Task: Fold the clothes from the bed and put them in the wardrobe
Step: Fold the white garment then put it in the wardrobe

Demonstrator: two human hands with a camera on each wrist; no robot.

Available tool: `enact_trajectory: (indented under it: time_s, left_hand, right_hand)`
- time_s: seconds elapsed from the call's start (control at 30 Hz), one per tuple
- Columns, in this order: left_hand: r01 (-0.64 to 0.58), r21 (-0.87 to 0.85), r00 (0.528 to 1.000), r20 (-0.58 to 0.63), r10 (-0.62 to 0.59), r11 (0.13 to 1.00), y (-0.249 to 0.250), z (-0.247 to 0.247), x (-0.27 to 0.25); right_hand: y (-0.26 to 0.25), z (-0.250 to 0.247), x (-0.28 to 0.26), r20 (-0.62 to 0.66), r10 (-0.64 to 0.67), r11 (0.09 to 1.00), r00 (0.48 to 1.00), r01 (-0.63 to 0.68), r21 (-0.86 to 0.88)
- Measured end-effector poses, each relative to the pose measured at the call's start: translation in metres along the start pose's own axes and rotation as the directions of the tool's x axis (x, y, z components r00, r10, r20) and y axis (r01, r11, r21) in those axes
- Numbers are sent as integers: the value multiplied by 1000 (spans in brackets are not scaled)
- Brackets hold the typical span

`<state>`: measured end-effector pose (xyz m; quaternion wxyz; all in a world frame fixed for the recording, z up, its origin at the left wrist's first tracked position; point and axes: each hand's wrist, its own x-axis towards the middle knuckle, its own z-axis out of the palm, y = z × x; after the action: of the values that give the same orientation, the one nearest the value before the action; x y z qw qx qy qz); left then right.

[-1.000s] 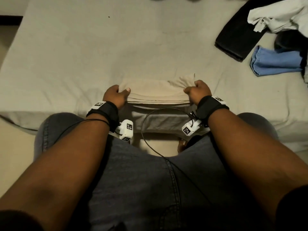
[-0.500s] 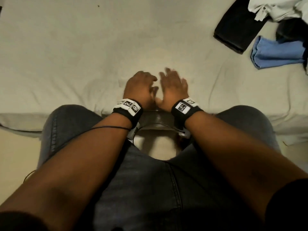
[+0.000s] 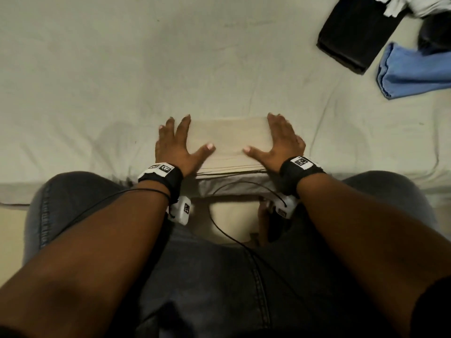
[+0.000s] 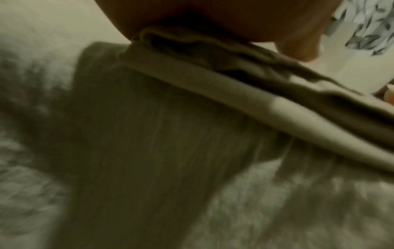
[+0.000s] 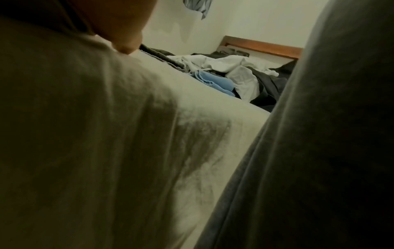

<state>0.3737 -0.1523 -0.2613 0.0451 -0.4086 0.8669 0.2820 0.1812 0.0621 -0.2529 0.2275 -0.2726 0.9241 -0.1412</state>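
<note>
A folded beige garment (image 3: 228, 140) lies at the near edge of the bed (image 3: 122, 81), its stacked layers showing along the front. My left hand (image 3: 179, 142) lies flat on its left end, fingers spread and thumb on the cloth. My right hand (image 3: 278, 140) lies flat on its right end in the same way. In the left wrist view the folded layers (image 4: 245, 80) run under my palm. The right wrist view shows mostly bedsheet and my trouser leg.
At the bed's far right lie a folded black garment (image 3: 353, 37), a blue cloth (image 3: 415, 71) and crumpled white clothes (image 3: 402, 6). A wooden headboard (image 5: 262, 46) stands beyond that pile. My knees press against the bed's edge.
A second ago both hands gripped the garment's ends. They then came together at its middle, and now they have slid apart, flat, to its two ends.
</note>
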Motion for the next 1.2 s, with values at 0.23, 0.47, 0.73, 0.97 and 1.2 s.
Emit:
enact_trajectory:
  time_s: [0.23, 0.47, 0.73, 0.97, 1.2]
  left_hand:
    - [272, -576, 959, 99, -265, 771, 9, -46, 35]
    - [165, -207, 972, 202, -123, 964, 6, -67, 23]
    - [-240, -471, 957, -264, 124, 849, 16, -109, 8]
    - [-256, -152, 936, 206, 284, 955, -17, -97, -23]
    - [-218, 51, 948, -228, 224, 975, -11, -81, -32]
  right_hand:
    - [-5, -29, 28, 84, 300, 770, 950, -293, 566]
    - [-7, -40, 8, 227, 207, 591, 951, -307, 746]
    - [-11, -86, 3, -242, -19, 698, 970, 186, 691]
    - [19, -63, -11, 25, -76, 996, 997, 77, -39]
    - [-12, -61, -16, -202, -53, 995, 978, 70, 77]
